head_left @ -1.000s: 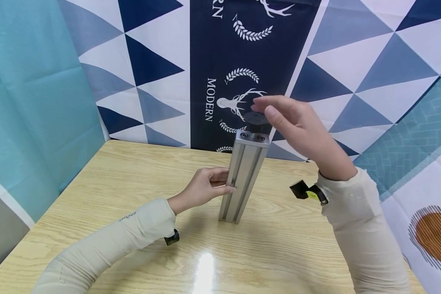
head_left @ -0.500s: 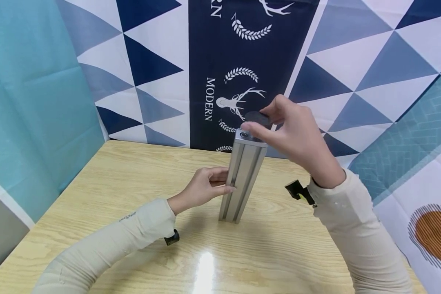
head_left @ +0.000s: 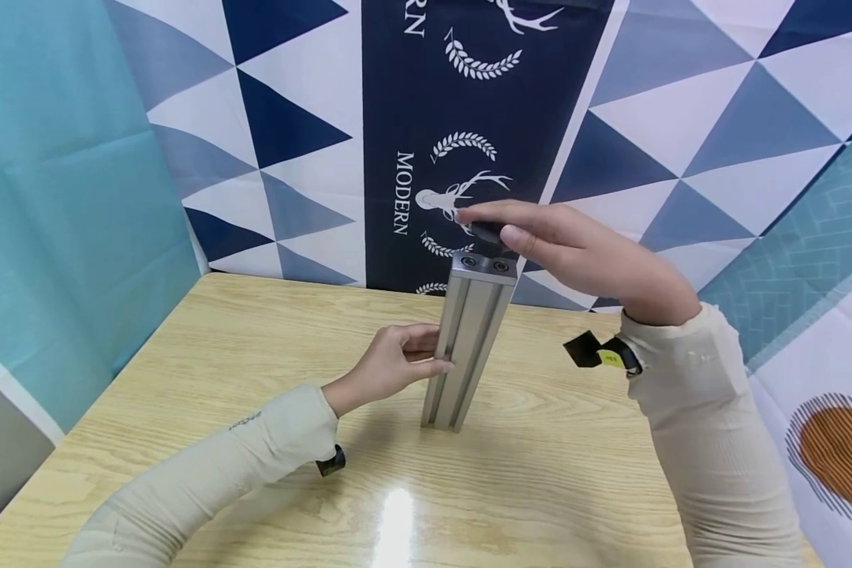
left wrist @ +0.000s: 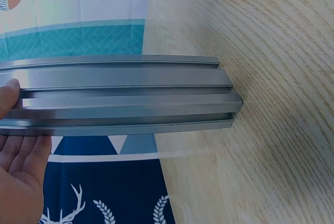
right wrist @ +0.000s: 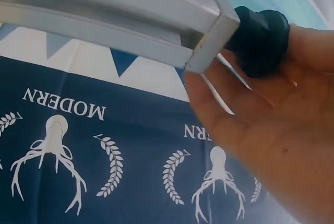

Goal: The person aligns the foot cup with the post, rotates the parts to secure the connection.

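An aluminium extrusion profile (head_left: 463, 339) with grooved sides stands upright on the wooden table (head_left: 312, 505). My left hand (head_left: 390, 363) grips it around mid-height, thumb on the near face and fingers behind. At the top sits a silver end plate (head_left: 468, 272) with two bolts showing. Above the plate rises a black levelling foot (right wrist: 261, 38), flared at its outer end. My right hand (head_left: 575, 248) lies over this foot with its fingers stretched across the top and the thumb alongside. In the right wrist view the fingers extend past the foot towards the plate's edge.
A patterned cloth (head_left: 294, 134) with triangles and a dark stag-print band hangs behind the table. Teal cloth (head_left: 57, 189) hangs on the left. Each wrist carries a small black camera, with the right one (head_left: 584, 349) beside the sleeve.
My right hand's bent fingers and thumb at the foot have straightened out across its top, and the wrist has swung up and right. The left hand and the profile have stayed put.
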The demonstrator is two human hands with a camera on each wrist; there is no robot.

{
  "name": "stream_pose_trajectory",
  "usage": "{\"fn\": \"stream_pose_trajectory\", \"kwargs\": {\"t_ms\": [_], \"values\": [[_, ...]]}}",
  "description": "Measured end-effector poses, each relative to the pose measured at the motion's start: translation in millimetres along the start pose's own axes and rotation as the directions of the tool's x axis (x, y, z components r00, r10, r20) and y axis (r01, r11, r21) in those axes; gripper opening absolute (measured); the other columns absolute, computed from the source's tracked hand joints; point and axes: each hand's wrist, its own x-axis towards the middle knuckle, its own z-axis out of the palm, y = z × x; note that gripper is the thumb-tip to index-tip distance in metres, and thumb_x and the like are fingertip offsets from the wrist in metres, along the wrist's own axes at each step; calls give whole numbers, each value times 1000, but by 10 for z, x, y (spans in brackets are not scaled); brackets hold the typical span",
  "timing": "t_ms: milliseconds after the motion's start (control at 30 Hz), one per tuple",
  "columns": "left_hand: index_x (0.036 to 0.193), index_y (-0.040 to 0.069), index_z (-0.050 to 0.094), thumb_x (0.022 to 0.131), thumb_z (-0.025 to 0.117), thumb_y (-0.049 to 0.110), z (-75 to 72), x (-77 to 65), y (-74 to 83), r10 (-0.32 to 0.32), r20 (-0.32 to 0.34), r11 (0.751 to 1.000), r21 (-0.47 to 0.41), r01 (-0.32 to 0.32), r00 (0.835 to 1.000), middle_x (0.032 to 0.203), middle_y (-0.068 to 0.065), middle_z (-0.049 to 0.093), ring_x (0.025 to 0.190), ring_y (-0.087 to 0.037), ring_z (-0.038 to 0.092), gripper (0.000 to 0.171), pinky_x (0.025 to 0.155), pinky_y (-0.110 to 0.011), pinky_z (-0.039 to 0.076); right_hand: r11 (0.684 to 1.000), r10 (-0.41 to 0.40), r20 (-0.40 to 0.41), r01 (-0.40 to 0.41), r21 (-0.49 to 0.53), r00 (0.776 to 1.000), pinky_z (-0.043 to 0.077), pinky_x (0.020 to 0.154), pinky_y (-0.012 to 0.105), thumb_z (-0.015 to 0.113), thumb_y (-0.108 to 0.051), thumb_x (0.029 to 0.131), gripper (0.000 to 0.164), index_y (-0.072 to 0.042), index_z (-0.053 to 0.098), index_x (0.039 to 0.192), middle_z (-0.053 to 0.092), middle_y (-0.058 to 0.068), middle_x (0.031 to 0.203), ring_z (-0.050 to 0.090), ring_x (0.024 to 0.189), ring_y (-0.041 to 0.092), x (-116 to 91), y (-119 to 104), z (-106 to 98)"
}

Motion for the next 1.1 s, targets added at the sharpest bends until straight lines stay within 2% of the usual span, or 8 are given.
{"fn": "stream_pose_trajectory", "kwargs": {"t_ms": [100,167,333,433,667,833,967,1100], "values": [[124,-4,60,82,76,7,1,1,-8,7,2,1000,-6,-7,1000,113,-18,68,103,-24,67,46,85,-24,55,991,101,-146,-112,-71,984,48,86,35,56,-30,99,36,-12,59,130,66,5,118,62,103,16,22,-59,73],[124,-4,61,82,76,6,-2,3,-7,15,5,1000,-6,-15,1000,113,-17,68,103,-24,67,46,86,-24,55,968,175,-276,-216,-129,945,46,69,34,64,-38,92,38,-8,64,115,70,5,98,62,81,19,33,-132,154],[124,-3,61,82,75,5,-4,8,1,33,15,999,-15,-32,999,113,-16,68,103,-23,67,45,86,-25,55,920,202,-439,-323,-220,875,41,55,34,69,-51,84,50,-5,55,95,67,5,78,53,63,21,45,-241,323],[124,-4,61,82,75,5,0,10,-3,34,14,999,-19,-34,999,112,-17,68,103,-24,67,45,86,-25,55,925,208,-428,-319,-207,880,42,57,34,68,-52,85,50,-6,55,98,67,4,79,55,66,19,25,-232,320],[123,-4,61,82,76,5,1,1,-5,17,2,1000,-6,-17,1000,112,-18,68,102,-24,67,45,85,-24,55,991,110,-85,-116,-72,990,45,95,46,37,-33,105,46,-11,40,145,56,10,132,57,110,25,-56,-87,41],[123,-4,61,82,76,5,0,1,-5,14,-4,1000,-2,-14,1000,111,-18,69,102,-24,68,45,85,-24,55,996,-24,73,18,91,997,41,100,24,34,-17,106,44,-14,32,150,48,8,141,53,117,20,-37,43,-34],[122,-5,61,81,76,4,9,1,-15,20,-2,1000,-8,-20,1000,110,-18,69,101,-25,68,44,85,-24,55,994,85,-95,-77,81,992,45,87,18,53,-19,100,36,-9,52,134,62,8,120,60,103,18,-19,53,74],[122,-5,61,81,76,4,14,5,-26,31,-2,999,-19,-31,1000,110,-18,69,101,-24,68,44,85,-25,55,973,227,-359,-228,41,905,48,78,27,73,-34,86,40,-6,58,109,67,7,100,64,89,18,-2,-14,258]]}}
